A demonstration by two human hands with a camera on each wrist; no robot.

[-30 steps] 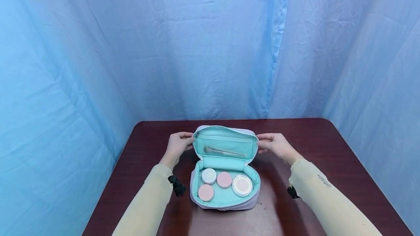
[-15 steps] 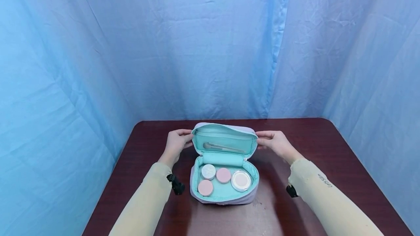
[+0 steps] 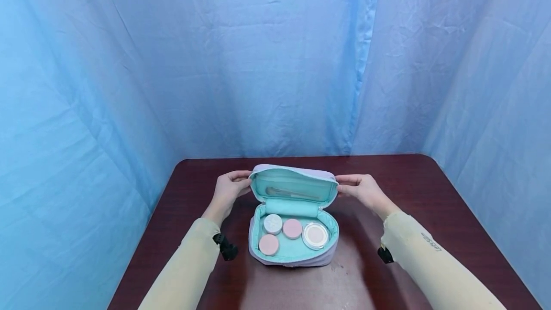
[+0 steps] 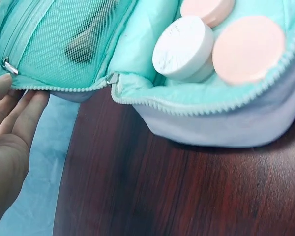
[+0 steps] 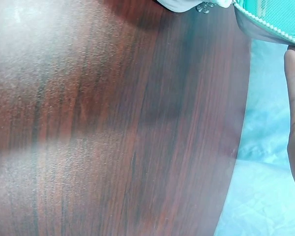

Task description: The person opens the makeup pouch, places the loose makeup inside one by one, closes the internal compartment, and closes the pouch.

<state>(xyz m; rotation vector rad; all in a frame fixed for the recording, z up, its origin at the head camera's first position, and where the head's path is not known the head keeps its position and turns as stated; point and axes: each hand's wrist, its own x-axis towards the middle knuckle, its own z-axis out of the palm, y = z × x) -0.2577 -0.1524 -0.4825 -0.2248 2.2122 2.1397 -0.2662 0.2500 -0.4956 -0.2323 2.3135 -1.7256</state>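
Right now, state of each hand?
Left hand: open, straight fingers touching the left edge of the pouch lid.
Right hand: fingers on the lid's right edge; grip cannot be told.
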